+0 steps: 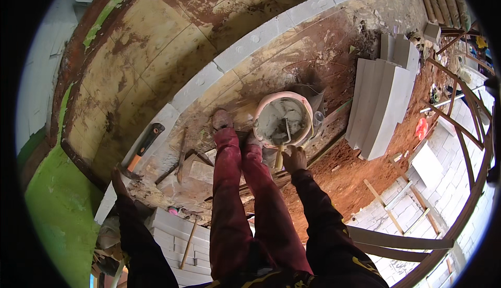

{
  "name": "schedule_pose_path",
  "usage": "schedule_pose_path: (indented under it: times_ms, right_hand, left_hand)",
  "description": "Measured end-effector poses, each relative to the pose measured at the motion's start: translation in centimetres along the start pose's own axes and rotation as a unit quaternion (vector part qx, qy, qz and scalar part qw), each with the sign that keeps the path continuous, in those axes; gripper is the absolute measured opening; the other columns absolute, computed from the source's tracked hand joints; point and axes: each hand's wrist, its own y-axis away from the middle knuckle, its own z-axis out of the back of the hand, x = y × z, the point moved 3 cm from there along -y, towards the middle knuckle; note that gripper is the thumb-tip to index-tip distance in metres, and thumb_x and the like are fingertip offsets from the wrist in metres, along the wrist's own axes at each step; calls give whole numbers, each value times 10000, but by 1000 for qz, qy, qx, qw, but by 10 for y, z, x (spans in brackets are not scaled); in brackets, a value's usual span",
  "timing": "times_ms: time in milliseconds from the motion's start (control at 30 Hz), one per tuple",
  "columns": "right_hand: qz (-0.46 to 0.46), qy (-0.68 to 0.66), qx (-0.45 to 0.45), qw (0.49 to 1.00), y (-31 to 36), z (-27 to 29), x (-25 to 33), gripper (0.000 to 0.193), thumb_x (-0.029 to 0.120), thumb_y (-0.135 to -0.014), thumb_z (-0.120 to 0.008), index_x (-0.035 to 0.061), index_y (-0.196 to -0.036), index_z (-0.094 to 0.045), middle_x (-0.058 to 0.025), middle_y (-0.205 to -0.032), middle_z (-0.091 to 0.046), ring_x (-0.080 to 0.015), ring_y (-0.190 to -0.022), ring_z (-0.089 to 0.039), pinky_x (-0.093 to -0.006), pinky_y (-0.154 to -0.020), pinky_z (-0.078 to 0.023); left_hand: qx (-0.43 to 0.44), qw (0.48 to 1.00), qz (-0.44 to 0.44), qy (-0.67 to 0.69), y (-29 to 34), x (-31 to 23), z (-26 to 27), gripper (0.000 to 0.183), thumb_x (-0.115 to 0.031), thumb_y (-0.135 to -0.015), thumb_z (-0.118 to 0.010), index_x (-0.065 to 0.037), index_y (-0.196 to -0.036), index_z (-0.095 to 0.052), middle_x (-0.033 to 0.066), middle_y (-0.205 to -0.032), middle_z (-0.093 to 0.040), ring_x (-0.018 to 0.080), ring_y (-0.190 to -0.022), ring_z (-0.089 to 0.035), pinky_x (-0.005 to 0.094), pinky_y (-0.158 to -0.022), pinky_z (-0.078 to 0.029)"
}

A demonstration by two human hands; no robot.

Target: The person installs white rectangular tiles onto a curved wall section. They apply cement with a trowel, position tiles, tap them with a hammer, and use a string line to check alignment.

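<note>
I have the trowel (279,157) standing in the bucket (267,100), its metal end sunk in grey mortar (274,121) and its pale wooden handle leaning out over the near rim; the right hand (295,159) is at that handle, fingers against it, though I cannot tell whether they are closed right round it. I judge the trowel light and stiff by itself but draggy and heavier with a load of mortar; the wood, the plain round grip, is where I would take hold, since the metal end looks smeared and probably slick. The mortar looks thick, soft and lumpy, holding ridges; the full bucket I expect to be heavy, its pinkish round rim crusted with splashes.

The left hand (119,181) is at the wall (202,79), just beside the head of the hammer (142,149); I cannot tell whether its fingers are spread or curled, nor whether they touch the steel; the hammer should be head-heavy, best held by its black and orange grip. The wall's top is pale, squared and matt; the blocks (373,102) stacked to the right are smooth-faced and straight-edged, likely to chip at their corners; under them the soil (334,181) is red and crumbly.
</note>
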Motion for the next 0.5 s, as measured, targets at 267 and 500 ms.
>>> schedule_pose_path:
  times_ms: [267,500]
  right_hand:
    - [-194,-234,-39,952,-32,-82,-139,719,360,-797,-782,-14,-1330,-479,-278,-1197,-582,-407,-1043,-601,-480,-913,-486]
    - [-193,-565,-60,800,-83,-113,-180,873,231,-869,-746,36,-1550,-235,-237,-1433,-447,-332,-1255,-510,-451,-997,-449]
  left_hand:
    - [-14,974,64,-215,181,45,-13,819,-552,-986,-538,86,-1475,-381,272,-1502,-412,377,-1396,-404,434,-1143,-338]
    - [284,918,276,-16,374,-29,-152,600,-430,-1039,-498,-14,-1468,-443,81,-1256,-591,125,-1118,-594,270,-831,-464]
